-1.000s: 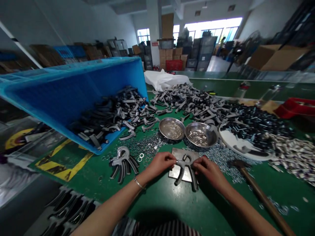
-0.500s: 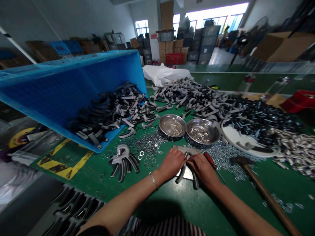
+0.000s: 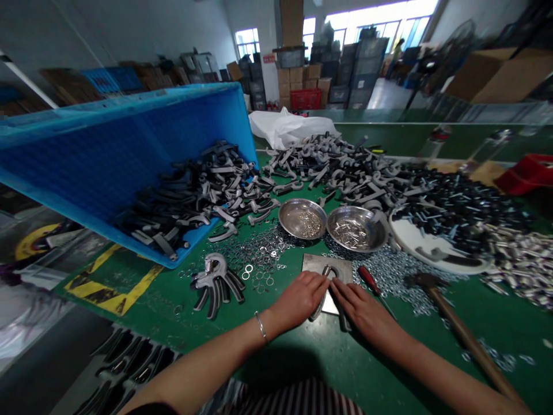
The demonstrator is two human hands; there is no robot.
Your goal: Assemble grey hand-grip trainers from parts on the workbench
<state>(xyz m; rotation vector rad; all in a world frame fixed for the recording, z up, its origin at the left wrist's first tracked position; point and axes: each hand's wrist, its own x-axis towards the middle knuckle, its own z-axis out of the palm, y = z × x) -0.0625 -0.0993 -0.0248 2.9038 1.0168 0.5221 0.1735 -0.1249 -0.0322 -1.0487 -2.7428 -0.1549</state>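
My left hand [image 3: 299,298] and my right hand [image 3: 361,305] lie close together over a grey hand-gripper part [image 3: 327,270] that rests on a small metal plate [image 3: 327,264] on the green table [image 3: 285,346]. Both hands press down on its two handles, fingers closed over them. Only the part's spring end and the tips of its legs show between the hands. A red-handled screwdriver [image 3: 370,280] lies just right of the plate. A small stack of assembled grippers [image 3: 216,280] lies to the left of my left hand.
Two steel bowls [image 3: 302,218] [image 3: 356,227] of small parts stand behind the plate, among scattered washers [image 3: 259,256]. A tipped blue bin [image 3: 121,144] spills grey handles at left. More handles, black bolts [image 3: 453,210], a white plate [image 3: 432,248] and a hammer [image 3: 458,325] lie at right.
My hands have closed in from the sides of the gripper part to cover its handles. The screwdriver has come into sight beside the plate.
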